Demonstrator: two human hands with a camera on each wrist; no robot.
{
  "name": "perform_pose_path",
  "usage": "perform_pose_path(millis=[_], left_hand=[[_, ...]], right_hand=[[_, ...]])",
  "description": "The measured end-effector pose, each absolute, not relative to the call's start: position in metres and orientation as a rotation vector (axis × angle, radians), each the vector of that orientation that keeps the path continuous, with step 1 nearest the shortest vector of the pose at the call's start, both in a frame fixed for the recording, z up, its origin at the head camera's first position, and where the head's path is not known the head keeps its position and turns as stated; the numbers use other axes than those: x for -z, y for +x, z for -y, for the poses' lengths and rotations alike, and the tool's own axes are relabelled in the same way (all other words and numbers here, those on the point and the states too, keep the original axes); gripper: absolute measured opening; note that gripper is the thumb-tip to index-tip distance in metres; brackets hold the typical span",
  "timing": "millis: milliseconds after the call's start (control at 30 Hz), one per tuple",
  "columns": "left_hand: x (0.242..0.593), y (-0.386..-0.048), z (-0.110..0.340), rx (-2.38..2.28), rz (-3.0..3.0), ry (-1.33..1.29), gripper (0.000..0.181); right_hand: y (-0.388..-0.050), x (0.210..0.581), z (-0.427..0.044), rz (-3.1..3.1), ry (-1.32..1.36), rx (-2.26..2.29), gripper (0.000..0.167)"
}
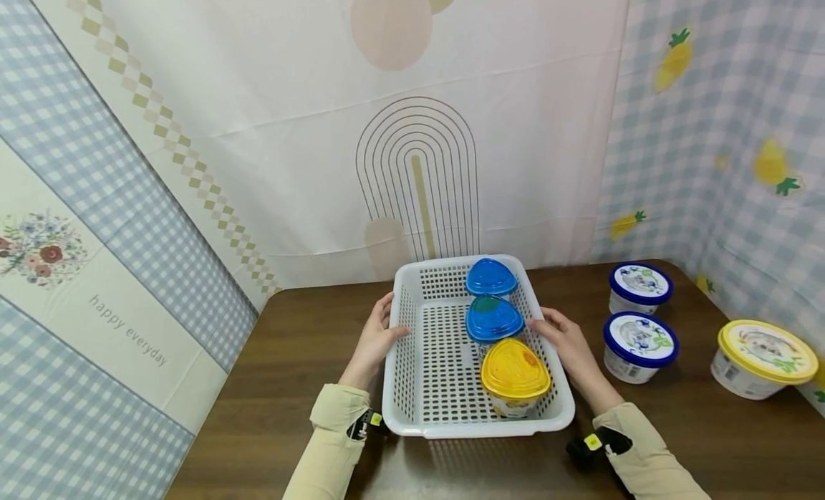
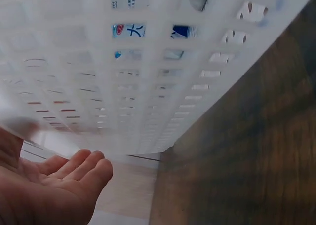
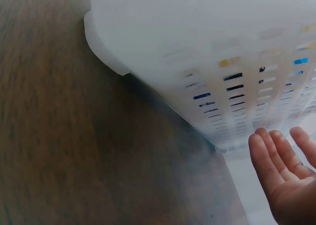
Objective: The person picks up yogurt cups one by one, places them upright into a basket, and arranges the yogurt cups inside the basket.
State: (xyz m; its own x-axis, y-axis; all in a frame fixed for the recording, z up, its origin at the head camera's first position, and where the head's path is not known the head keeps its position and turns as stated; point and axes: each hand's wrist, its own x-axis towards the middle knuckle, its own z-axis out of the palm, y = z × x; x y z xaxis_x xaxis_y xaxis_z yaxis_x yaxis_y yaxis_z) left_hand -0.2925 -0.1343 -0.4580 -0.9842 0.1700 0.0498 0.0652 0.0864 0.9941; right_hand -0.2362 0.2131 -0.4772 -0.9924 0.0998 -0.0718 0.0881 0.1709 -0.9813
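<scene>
A white perforated plastic basket [image 1: 477, 430] is between my two hands. My left hand [image 1: 372, 342] holds its left side, with the thumb over the rim and the fingers outside; in the left wrist view the left hand [image 2: 64, 190] lies along the holed wall. On the opposite rim, my right hand [image 1: 567, 340] has its thumb on top, and in the right wrist view that hand's fingers [image 3: 269, 158] are against the outer wall. Lined up along the basket's right side are two blue-lidded tubs [image 1: 491, 276] [image 1: 495, 319] and a yellow-lidded tub [image 1: 515, 371].
Right of the basket, two round tubs with dark blue lid rims [image 1: 641, 281] [image 1: 641, 340] stand on the brown wooden table [image 1: 309, 342]. A larger yellow-lidded tub [image 1: 765, 353] is farther right. A patterned cloth [image 1: 290, 163] hangs behind the table.
</scene>
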Motion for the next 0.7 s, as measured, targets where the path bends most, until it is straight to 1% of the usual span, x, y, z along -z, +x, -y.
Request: perform_pose_path(millis=[333, 700], left_hand=[[0.4633, -0.2919, 0.1316, -2.152, -2.199, 0.231, 0.087], [0.4645, -0.2886, 0.1281, -2.234, -2.147, 0.203, 0.086]], right_hand=[[-0.235, 0.4763, -0.2109, 2.393, -0.175, -2.023, 0.061], [-0.2338, 0.4765, -0.2121, 2.393, -0.194, -2.02, 0.063]])
